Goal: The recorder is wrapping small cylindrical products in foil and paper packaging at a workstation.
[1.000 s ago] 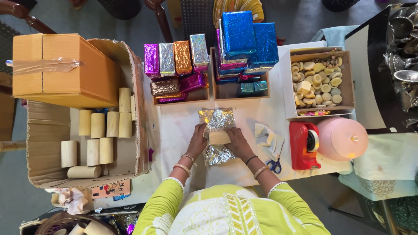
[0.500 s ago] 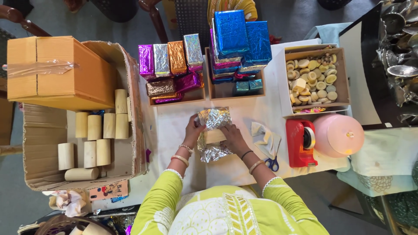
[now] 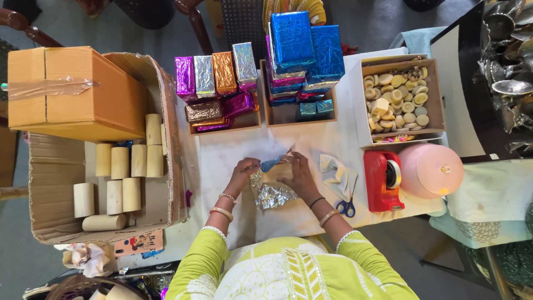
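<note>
Two hands fold silver foil around a small block at the near middle of the table.

Largest first: the open cardboard carton (image 3: 50, 183) of pale cylinders stands off the table's left edge, and a white-covered table (image 3: 233, 161) carries two trays of foil-wrapped boxes (image 3: 219, 89) along its far edge, a box of pale round pieces (image 3: 397, 100) at the far right corner, and a red tape dispenser (image 3: 383, 180) by the right edge. The foil sheet (image 3: 269, 191), crinkled and shiny, lies between the hands, with the tan block (image 3: 280, 171) on its far part, long axis running left to right. The left hand (image 3: 241, 175) pinches the foil's upper left edge; the right hand (image 3: 300, 175) lies over the block, fingers curled onto it, and is the nearer one. Blue-handled scissors (image 3: 347, 206) lie just right of the right wrist.
</note>
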